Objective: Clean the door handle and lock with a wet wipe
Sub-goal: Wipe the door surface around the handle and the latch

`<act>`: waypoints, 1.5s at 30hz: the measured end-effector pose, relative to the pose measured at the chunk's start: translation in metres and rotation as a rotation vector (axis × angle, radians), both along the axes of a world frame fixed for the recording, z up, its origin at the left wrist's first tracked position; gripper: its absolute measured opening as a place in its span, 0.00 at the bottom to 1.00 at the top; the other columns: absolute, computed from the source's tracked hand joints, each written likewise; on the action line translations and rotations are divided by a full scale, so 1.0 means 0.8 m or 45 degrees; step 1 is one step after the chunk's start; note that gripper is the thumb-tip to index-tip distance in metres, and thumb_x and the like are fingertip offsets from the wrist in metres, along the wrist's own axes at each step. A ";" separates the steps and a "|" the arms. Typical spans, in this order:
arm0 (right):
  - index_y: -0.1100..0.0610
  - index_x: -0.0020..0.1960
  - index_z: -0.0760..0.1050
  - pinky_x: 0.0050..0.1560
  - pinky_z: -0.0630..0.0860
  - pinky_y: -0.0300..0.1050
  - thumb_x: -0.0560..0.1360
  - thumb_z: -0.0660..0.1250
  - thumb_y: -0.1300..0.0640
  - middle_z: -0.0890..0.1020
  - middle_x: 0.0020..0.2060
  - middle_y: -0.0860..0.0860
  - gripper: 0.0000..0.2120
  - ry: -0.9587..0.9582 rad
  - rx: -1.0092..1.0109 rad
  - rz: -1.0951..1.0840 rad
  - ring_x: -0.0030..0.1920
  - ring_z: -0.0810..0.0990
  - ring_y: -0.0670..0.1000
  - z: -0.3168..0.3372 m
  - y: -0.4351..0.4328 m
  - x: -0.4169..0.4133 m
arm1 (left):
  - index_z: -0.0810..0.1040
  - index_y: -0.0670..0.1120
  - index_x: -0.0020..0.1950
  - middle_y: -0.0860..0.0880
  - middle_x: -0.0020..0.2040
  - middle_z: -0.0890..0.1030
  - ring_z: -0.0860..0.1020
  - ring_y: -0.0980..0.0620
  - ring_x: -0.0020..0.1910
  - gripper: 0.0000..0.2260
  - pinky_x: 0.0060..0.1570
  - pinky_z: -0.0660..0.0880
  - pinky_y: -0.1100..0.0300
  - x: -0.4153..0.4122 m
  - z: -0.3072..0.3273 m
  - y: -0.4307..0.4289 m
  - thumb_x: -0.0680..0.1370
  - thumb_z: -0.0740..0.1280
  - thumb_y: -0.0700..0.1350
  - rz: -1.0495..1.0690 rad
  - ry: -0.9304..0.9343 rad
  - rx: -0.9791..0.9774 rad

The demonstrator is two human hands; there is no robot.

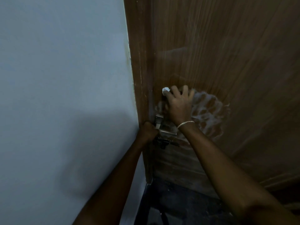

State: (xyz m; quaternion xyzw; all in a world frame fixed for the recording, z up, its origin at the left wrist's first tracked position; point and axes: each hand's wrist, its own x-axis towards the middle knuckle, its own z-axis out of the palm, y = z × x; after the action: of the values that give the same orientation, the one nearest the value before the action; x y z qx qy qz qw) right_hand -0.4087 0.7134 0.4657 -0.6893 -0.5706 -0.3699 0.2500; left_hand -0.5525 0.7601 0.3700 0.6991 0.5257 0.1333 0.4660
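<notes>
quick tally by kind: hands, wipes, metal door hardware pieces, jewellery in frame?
Bare hands: 2, left hand and right hand
White crumpled wet wipe: 1
Silver metal lock plate: 1
Dark metal door handle: 1
Thin silver chain bracelet: 1
Total: 6

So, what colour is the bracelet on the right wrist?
The bracelet is gold-coloured, a thin chain. The head view, the only one, shows it.

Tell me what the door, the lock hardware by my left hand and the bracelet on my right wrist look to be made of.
Door: brown wood or wood-look laminate, judging by its streaky vertical grain; dull finish with whitish smears.
Lock hardware: silvery metal, bright and reflective; the dark latch below looks like blackened metal, too dim to be sure.
Bracelet: light metal chain; links glint.
</notes>
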 end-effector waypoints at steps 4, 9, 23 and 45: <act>0.59 0.59 0.79 0.42 0.72 0.48 0.77 0.65 0.61 0.80 0.50 0.54 0.12 0.060 -0.032 0.177 0.44 0.76 0.54 0.009 0.021 -0.021 | 0.81 0.39 0.40 0.45 0.35 0.81 0.78 0.50 0.32 0.08 0.36 0.74 0.59 0.004 -0.002 0.001 0.75 0.71 0.43 0.022 0.008 -0.024; 0.60 0.58 0.79 0.38 0.77 0.48 0.79 0.68 0.62 0.78 0.51 0.55 0.08 0.284 -0.030 0.189 0.43 0.76 0.53 -0.006 0.000 0.003 | 0.82 0.38 0.45 0.46 0.37 0.81 0.79 0.49 0.37 0.07 0.35 0.73 0.62 0.005 -0.002 0.004 0.75 0.71 0.43 0.018 0.023 -0.022; 0.62 0.61 0.78 0.43 0.75 0.46 0.77 0.66 0.68 0.77 0.52 0.58 0.14 0.347 -0.059 0.193 0.48 0.76 0.55 0.009 -0.010 -0.004 | 0.82 0.39 0.45 0.43 0.39 0.82 0.80 0.50 0.36 0.07 0.37 0.76 0.59 0.007 -0.005 0.003 0.77 0.71 0.42 0.033 -0.007 -0.035; 0.65 0.53 0.82 0.44 0.77 0.51 0.77 0.67 0.69 0.77 0.44 0.59 0.07 0.457 0.172 0.205 0.43 0.77 0.56 -0.001 -0.087 0.061 | 0.84 0.36 0.43 0.39 0.41 0.85 0.84 0.41 0.41 0.09 0.41 0.81 0.54 0.020 -0.016 -0.021 0.77 0.68 0.40 0.308 0.071 0.317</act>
State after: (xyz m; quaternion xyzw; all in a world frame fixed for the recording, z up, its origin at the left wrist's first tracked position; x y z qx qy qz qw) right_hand -0.3598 0.6435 0.4650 -0.6781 -0.5441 -0.2574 0.4219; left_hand -0.5365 0.7432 0.3569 0.6866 0.5981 0.2330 0.3414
